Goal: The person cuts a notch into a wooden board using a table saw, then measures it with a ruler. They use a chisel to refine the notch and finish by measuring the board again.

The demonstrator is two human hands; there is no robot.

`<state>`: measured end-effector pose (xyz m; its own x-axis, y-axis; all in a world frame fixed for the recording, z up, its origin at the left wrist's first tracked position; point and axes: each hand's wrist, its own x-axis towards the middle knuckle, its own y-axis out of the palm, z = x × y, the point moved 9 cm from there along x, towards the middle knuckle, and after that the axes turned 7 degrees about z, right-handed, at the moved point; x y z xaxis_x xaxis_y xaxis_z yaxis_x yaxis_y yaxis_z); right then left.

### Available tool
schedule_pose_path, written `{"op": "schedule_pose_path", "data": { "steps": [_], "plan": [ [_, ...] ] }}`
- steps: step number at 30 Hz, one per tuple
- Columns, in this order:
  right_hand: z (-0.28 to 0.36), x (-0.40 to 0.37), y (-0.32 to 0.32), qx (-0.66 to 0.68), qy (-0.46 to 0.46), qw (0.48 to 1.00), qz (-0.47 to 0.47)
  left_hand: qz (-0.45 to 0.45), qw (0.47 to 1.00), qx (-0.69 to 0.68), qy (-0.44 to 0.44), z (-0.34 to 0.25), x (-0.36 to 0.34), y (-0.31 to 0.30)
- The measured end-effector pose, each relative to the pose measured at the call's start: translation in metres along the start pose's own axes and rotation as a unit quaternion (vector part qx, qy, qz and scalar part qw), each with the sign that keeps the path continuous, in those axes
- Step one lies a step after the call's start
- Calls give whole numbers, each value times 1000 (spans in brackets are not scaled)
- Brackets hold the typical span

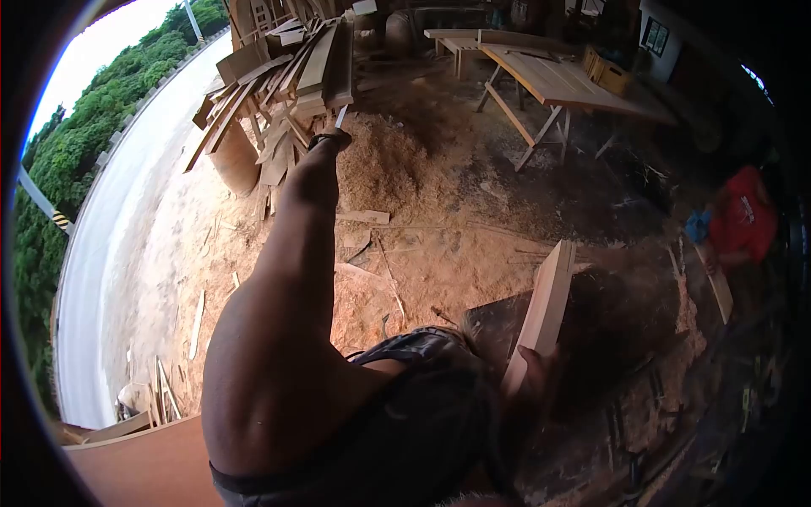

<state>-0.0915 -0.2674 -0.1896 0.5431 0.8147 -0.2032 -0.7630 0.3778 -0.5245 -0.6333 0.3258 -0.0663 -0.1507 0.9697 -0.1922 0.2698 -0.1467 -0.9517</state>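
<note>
My left arm stretches far forward, toward the stack of boards. At its end my left hand [334, 139] is closed, and a narrow, pale, blade-like strip [341, 117] sticks up from it; its exact kind is too small to make out. Low on the right, my right hand [537, 372] grips the near end of a squared wooden beam [547, 291]. The beam slants up and away over a dark surface. Shadow hides part of the fingers.
Stacked boards [317, 63] stand ahead beside a sawdust pile [376, 160]. A wooden table [553, 76] on trestle legs carries a yellow crate [606, 72]. At right, a person in a red shirt [743, 215] holds a wooden piece [718, 287]. A road [127, 220] runs along the left.
</note>
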Motion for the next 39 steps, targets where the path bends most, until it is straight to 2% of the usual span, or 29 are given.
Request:
{"op": "schedule_pose_path", "data": {
  "steps": [1,2,3,7,11,13,14,16,17,19,20,21,22,23,24,25,27,29,31,33,34,37,39],
  "plan": [
    [1,0,1,7,0,1000,4,9,1000,-12,-6,11,29,-6],
    [2,1,2,15,0,1000,8,-38,999,-10,-14,21,50,-13],
    [3,0,2,22,1,1000,12,32,999,-12,-30,9,13,-29],
    [5,-2,4,37,1,999,26,3,1000,11,5,-22,6,-69],
    [1,-4,4,44,2,999,-7,-20,1000,-1,20,-36,9,-105],
    [5,-2,4,45,-51,998,13,-29,999,-14,22,-37,12,-117],
    [7,-5,1,46,-47,998,8,-33,999,-21,24,-38,14,-123],
    [24,-12,-4,-95,-62,993,-20,-42,998,-38,26,-33,20,-136],
    [14,-6,1,-93,-56,994,-26,-45,998,-46,28,-32,24,-142],
    [-18,3,12,126,-77,989,-16,-50,996,-65,36,-23,35,-146],
    [-3,2,10,117,-57,992,6,-48,995,-77,45,-24,48,-149],
    [9,-5,13,206,-42,977,43,-41,993,-93,62,-30,59,-148],
    [-46,20,34,155,-102,982,31,-27,991,-108,76,-38,76,-142],
    [-22,-4,28,117,-219,968,-25,-6,988,-128,89,-51,93,-134],
    [-3,-20,26,110,-265,957,37,17,985,-143,99,-63,109,-124],
    [-28,-1,40,78,-252,962,66,44,982,-156,100,-77,119,-107],
    [-6,3,20,250,-141,958,16,104,977,-169,80,-101,129,-68],
    [-9,-3,12,106,-161,981,-29,171,972,-151,54,-121,114,-16],
    [-10,1,15,100,-157,982,-20,234,966,-101,44,-132,114,49],
    [-6,0,10,88,-160,983,-10,269,959,23,81,-187,64,112],
    [2,-17,-2,100,-188,976,-39,289,950,36,112,-214,50,146],
    [61,-70,-21,141,-308,939,-56,312,916,-42,248,-318,7,241],
    [76,-70,-10,398,-143,906,-5,236,918,-105,302,-357,3,234]
  ]
}}
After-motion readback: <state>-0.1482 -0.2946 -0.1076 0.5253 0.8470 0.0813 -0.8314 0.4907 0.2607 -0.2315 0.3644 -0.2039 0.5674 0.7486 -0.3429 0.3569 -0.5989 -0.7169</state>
